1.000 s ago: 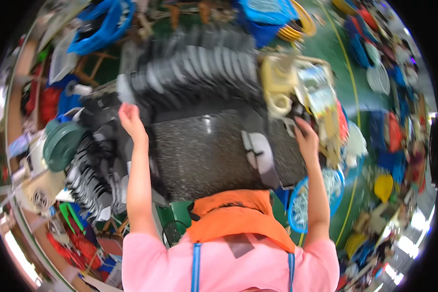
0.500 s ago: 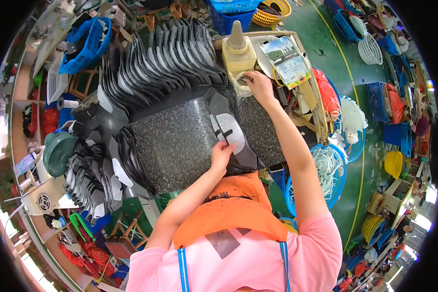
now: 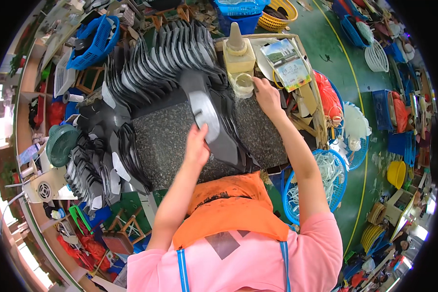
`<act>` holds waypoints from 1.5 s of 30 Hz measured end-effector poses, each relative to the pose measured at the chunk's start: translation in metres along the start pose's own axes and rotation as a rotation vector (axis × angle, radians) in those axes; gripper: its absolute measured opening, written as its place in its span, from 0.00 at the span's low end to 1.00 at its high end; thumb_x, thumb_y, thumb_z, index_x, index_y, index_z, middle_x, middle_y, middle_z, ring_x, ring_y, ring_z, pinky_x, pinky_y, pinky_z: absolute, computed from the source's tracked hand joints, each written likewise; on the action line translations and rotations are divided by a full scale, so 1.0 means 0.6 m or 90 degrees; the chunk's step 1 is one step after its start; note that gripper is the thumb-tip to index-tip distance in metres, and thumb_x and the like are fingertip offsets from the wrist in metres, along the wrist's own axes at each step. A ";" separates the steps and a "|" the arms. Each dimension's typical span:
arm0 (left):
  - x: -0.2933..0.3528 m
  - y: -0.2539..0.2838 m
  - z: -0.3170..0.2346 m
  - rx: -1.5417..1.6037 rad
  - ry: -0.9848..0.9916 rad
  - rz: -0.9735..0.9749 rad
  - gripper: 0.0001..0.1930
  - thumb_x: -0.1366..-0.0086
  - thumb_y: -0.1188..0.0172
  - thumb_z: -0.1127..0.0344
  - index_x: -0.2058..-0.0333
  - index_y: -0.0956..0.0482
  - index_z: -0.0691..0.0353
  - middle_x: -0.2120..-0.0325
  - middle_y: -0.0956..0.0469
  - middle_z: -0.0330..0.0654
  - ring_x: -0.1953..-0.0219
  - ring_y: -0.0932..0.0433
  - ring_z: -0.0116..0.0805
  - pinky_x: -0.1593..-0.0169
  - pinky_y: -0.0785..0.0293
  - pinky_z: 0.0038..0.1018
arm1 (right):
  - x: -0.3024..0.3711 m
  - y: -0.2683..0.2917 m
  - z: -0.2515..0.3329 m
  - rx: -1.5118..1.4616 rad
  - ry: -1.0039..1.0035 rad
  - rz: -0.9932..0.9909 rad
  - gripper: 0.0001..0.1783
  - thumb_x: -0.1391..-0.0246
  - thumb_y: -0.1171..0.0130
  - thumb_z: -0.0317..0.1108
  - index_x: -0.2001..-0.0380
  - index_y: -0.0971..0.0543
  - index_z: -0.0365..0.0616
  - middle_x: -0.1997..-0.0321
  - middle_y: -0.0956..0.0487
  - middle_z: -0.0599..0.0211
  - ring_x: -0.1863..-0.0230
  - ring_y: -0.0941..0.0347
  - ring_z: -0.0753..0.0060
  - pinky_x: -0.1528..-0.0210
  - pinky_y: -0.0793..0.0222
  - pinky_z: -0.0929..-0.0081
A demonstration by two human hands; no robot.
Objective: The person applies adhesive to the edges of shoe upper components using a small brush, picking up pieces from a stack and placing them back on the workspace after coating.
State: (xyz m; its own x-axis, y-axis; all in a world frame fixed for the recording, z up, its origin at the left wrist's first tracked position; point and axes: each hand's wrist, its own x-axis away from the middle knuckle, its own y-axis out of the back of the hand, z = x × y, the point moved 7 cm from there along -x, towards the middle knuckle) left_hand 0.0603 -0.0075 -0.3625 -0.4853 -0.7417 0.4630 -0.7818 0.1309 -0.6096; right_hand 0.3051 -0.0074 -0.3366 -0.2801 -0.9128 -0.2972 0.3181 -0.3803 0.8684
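Note:
My left hand (image 3: 197,142) pinches the left edge of a black shoe-upper-like piece (image 3: 224,146) with a pale grey patch, holding it tilted above the dark speckled worktop (image 3: 158,138). Beneath and to the right of it lie more black pieces (image 3: 223,101) in a pile. My right hand (image 3: 268,97) is at the right rim of a small, pale, crusted cup (image 3: 243,83), its fingers closed. A small dark bit shows at the fingertips, too little to name. Behind the cup stands a yellowish square container (image 3: 239,62) with a cone-shaped top.
A long row of standing black pieces (image 3: 165,56) fills the worktop's far side, with more stacks (image 3: 124,155) at its left. On the right, a wooden tray (image 3: 321,117) holds scraps and a picture card (image 3: 284,63). Blue baskets (image 3: 343,194) stand beyond it.
My left hand has lifted the top black piece off the pile and moved it leftward. My right hand has come out of the cup to its right rim.

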 end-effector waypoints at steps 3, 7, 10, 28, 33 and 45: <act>0.021 0.068 0.121 0.052 0.174 -0.059 0.12 0.36 0.53 0.69 0.54 0.33 0.59 0.60 0.26 0.37 0.57 0.26 0.31 0.55 0.28 0.30 | 0.051 -0.039 -0.024 -0.544 -0.510 0.182 0.12 0.55 0.45 0.29 0.64 0.25 0.40 0.77 0.22 0.56 0.76 0.23 0.66 0.67 0.30 0.71; 0.015 0.076 0.135 -0.017 0.225 0.011 0.11 0.36 0.52 0.67 0.55 0.32 0.60 0.59 0.26 0.37 0.58 0.25 0.30 0.55 0.27 0.29 | 0.047 -0.078 0.102 -0.404 0.010 0.209 0.09 0.56 0.45 0.26 0.69 0.22 0.39 0.73 0.23 0.62 0.70 0.25 0.63 0.66 0.30 0.69; -0.001 0.108 0.168 -0.070 0.202 -0.032 0.11 0.36 0.53 0.68 0.55 0.31 0.60 0.60 0.25 0.37 0.59 0.25 0.29 0.56 0.27 0.28 | 0.026 -0.096 0.101 -0.255 0.071 0.053 0.07 0.61 0.43 0.25 0.73 0.21 0.41 0.74 0.24 0.57 0.69 0.29 0.50 0.63 0.32 0.63; -0.008 0.103 0.162 -0.014 0.206 0.016 0.10 0.36 0.52 0.68 0.57 0.30 0.61 0.61 0.24 0.40 0.60 0.24 0.32 0.56 0.26 0.29 | 0.211 -0.031 0.114 -0.174 0.121 0.551 0.10 0.63 0.41 0.26 0.72 0.20 0.43 0.72 0.23 0.60 0.65 0.27 0.56 0.64 0.31 0.64; -0.004 0.103 0.154 0.032 0.242 0.047 0.11 0.34 0.58 0.68 0.55 0.32 0.62 0.59 0.26 0.41 0.57 0.25 0.34 0.55 0.27 0.31 | 0.111 -0.023 0.193 -0.199 0.150 0.371 0.04 0.60 0.45 0.29 0.77 0.23 0.42 0.73 0.24 0.57 0.67 0.27 0.53 0.65 0.32 0.61; 0.018 0.151 -0.207 -0.115 -0.115 -0.029 0.17 0.42 0.52 0.77 0.53 0.34 0.59 0.62 0.28 0.33 0.62 0.30 0.20 0.58 0.34 0.18 | -0.001 -0.021 0.111 -0.223 -0.284 0.224 0.13 0.55 0.46 0.32 0.63 0.24 0.44 0.72 0.22 0.52 0.76 0.23 0.64 0.70 0.30 0.70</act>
State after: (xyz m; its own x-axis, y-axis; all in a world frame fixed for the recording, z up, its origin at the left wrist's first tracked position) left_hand -0.0644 0.0780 -0.3329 -0.3835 -0.8526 0.3550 -0.8661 0.1986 -0.4587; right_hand 0.2411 0.0082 -0.3211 -0.4293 -0.8712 0.2381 0.7137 -0.1658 0.6805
